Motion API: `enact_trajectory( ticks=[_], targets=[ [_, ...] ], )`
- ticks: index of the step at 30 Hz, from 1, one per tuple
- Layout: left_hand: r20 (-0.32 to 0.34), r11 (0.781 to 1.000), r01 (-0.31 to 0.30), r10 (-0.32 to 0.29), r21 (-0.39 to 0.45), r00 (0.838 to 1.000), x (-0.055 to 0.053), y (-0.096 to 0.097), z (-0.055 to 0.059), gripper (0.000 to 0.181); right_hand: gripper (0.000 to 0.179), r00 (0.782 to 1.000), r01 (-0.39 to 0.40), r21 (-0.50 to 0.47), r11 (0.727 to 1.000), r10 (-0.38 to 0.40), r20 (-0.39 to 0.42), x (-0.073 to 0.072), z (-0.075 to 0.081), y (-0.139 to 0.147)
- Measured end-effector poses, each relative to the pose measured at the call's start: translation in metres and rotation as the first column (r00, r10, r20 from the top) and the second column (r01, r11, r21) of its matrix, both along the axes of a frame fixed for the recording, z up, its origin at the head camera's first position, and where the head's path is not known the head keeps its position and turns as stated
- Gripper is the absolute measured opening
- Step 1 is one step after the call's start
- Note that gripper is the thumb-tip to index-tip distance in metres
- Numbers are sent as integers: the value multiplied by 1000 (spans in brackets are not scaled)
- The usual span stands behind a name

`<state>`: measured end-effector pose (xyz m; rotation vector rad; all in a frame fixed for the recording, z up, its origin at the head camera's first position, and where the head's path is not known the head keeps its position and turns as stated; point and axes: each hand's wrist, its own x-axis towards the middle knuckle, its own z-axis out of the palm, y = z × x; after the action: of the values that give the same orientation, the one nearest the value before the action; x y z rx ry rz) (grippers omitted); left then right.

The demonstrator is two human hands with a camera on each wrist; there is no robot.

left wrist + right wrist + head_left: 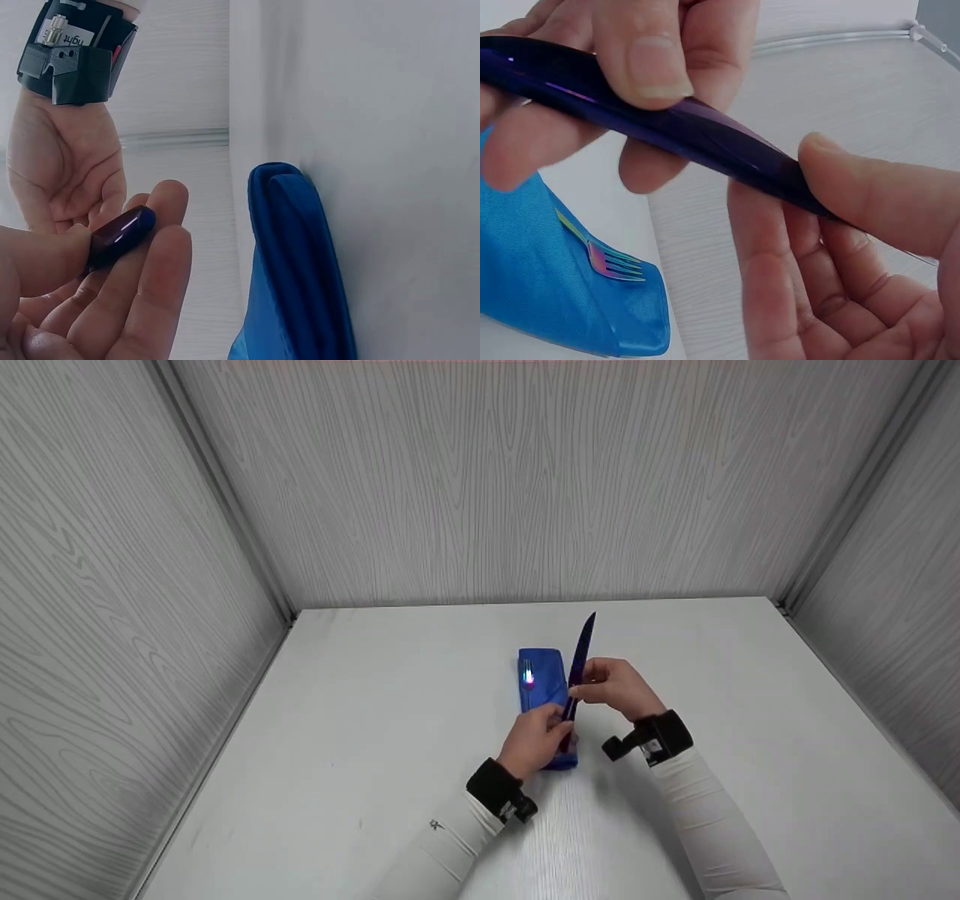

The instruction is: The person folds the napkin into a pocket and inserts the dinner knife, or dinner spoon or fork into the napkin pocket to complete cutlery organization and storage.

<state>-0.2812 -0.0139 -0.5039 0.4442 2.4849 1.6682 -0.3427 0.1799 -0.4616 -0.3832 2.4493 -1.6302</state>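
A shiny dark purple-blue table knife (580,656) is held up at a slant, its blade pointing away from the person. My left hand (531,740) pinches its handle (562,90) between thumb and fingers. Farther along, near where the blade starts, my right hand (616,688) pinches the knife between thumb (885,191) and fingers. Beneath the hands lies a folded blue cloth napkin (541,660), partly covered by the left hand. A rainbow-coloured fork (607,262) lies tucked in the napkin's fold with its tines showing.
The napkin lies on a white table (375,697). Grey wood-grain panels (480,487) stand behind the table and at both sides. A black camera band (495,789) is worn on the left wrist, another (663,736) on the right.
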Motion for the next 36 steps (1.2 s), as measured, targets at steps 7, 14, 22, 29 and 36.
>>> enact_trajectory(
  ticks=[7,14,22,29,36],
  targets=[
    [32,998,16,-18,61,999,2,1,-1,14,40,994,99,-209,973,-86,73,-6,0,7],
    [102,995,18,-29,101,994,4,3,-1,12,35,970,243,-356,902,-221,100,-7,-1,6],
    [76,997,60,-63,49,995,5,5,-2,9,21,962,271,-338,901,-246,115,-9,-4,6],
    [-152,929,-27,-32,-370,988,5,-4,8,17,15,962,273,-369,889,-243,125,-17,-8,5],
    [-327,689,-171,-101,-704,939,14,-8,2,19,13,940,342,-429,836,-298,167,-38,-10,6]
  ],
)
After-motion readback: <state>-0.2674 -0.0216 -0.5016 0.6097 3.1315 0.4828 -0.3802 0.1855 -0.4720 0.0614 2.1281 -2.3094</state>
